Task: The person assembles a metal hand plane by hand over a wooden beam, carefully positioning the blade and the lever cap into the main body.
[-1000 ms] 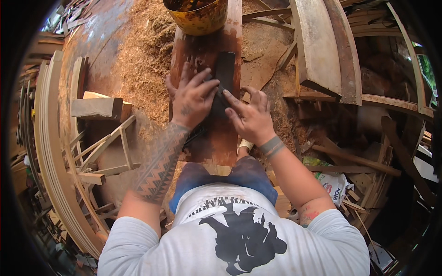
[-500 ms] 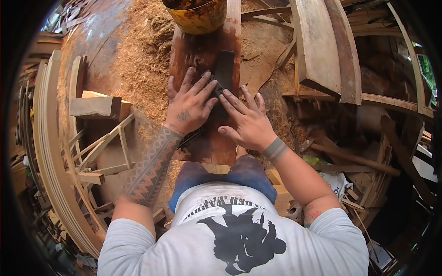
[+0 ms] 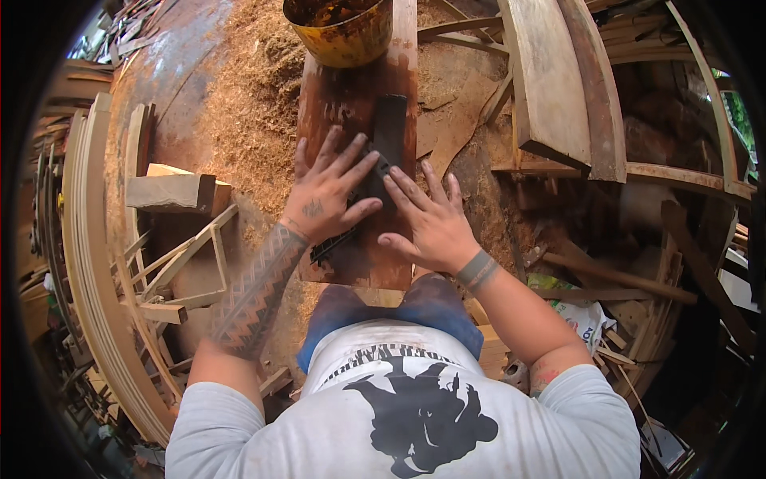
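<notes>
A reddish-brown wet wooden board [image 3: 339,89] stretches away from me. On it lies a dark, flat rectangular block [image 3: 389,121], probably a sharpening stone. Slanting beneath my hands is a narrow black strip with a notched edge [image 3: 333,248]; its exact kind is hard to make out. My left hand [image 3: 325,191] is spread, palm down, with fingertips at the strip's far part. Opposite it, my right hand [image 3: 431,219] is spread too, its index and middle fingertips at the same dark piece. Neither hand is wrapped round anything. The strip's middle is partly hidden by my left hand.
A stained yellow bowl [image 3: 341,36] stands on the board's far end. Wood shavings [image 3: 255,104] cover the ground to the left. Thick planks [image 3: 550,88] rise at the right, long timber strips [image 3: 84,263] at the left. A wooden block [image 3: 169,191] sits beside them.
My left hand has shifted slightly left and its thumb has spread outward. More of the black strip's near end shows. My right hand has moved slightly, and the whole view has shifted a little.
</notes>
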`<state>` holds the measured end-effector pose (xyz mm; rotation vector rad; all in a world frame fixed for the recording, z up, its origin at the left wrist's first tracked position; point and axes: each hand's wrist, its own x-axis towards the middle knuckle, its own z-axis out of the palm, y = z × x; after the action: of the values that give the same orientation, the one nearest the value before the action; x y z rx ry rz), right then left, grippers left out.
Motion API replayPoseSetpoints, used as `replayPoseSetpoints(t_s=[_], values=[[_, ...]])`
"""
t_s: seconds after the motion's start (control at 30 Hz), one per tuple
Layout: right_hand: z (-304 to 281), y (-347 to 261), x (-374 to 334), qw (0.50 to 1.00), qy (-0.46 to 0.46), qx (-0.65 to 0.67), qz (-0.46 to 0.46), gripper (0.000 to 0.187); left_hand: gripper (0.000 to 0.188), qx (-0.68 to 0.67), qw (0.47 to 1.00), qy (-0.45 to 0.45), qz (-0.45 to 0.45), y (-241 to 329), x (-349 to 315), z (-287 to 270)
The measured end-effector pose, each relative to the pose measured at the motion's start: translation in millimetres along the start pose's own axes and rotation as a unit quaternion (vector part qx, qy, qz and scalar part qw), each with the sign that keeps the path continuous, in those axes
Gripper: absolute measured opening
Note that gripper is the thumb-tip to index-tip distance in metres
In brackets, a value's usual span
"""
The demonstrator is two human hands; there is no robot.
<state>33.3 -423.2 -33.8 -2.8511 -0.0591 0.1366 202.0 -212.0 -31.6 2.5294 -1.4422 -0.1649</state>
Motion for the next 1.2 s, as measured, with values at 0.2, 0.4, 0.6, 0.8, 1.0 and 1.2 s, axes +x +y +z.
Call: replayPoseSetpoints(t_s=[0.2, 0.4, 0.6, 0.8, 1.0, 1.2], values=[[-1.5, 2.0, -8.8, 1.0, 0.024, 0.007, -0.006, 0.099, 0.076, -0.008, 0.999, 0.03, 0.023, -0.3, 2.4, 6.1], [-17.5, 6.3, -52.8, 0.999, -0.033, 0.013, -0.008, 0.099, 0.081, -0.053, 0.999, 0.01, 0.007, 43.8, -19.7, 14.7], [-13.8, 8.3, -47.0, 1.0, -0.015, 0.018, -0.02, 0.099, 0.078, -0.035, 0.999, 0.009, -0.005, 35.4, -13.0, 7.7], [-13.0, 9.1, -43.8, 0.999, -0.011, 0.03, -0.024, 0.098, 0.068, -0.074, 0.996, -0.033, -0.038, 37.0, -11.9, 4.9], [-14.4, 6.5, -50.8, 0.999, -0.004, 0.03, -0.023, 0.099, 0.067, -0.106, 0.992, -0.044, -0.044, 41.8, -15.6, 11.0], [-11.4, 8.5, -55.8, 0.999, -0.012, 0.045, -0.021, 0.099, 0.07, -0.063, 0.997, 0.008, -0.042, 46.6, -17.2, 14.5]])
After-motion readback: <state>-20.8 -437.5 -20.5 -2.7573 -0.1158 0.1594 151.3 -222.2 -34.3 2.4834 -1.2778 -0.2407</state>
